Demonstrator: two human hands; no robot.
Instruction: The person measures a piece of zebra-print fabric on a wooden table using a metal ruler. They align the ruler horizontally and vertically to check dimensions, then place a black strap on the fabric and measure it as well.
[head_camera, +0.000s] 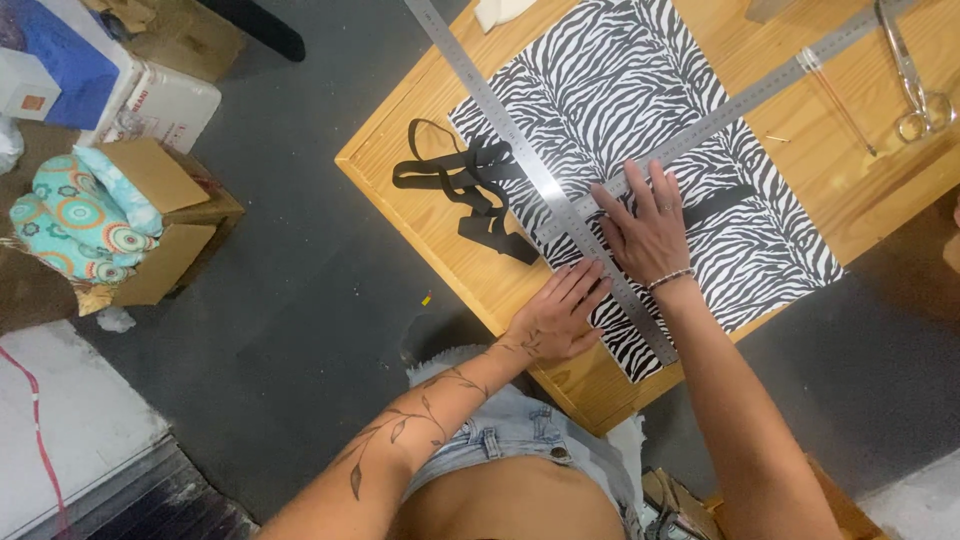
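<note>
the left hand (553, 320) is lying flat, fingers spread, pressing on the zebra fabric (640, 130) beside a long metal ruler (540, 180). the right hand (648, 228) is resting open and empty across the ruler's other side, holding nothing. a black strap (460, 180) is lying just above the left hand, scissors (915, 80) well off to the right.

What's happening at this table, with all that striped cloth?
A person presses both palms flat on a zebra-print fabric spread on a wooden table. The left hand and the right hand sit either side of a long metal ruler. A black strap lies tangled at the fabric's edge; scissors rest at the far corner.
</note>
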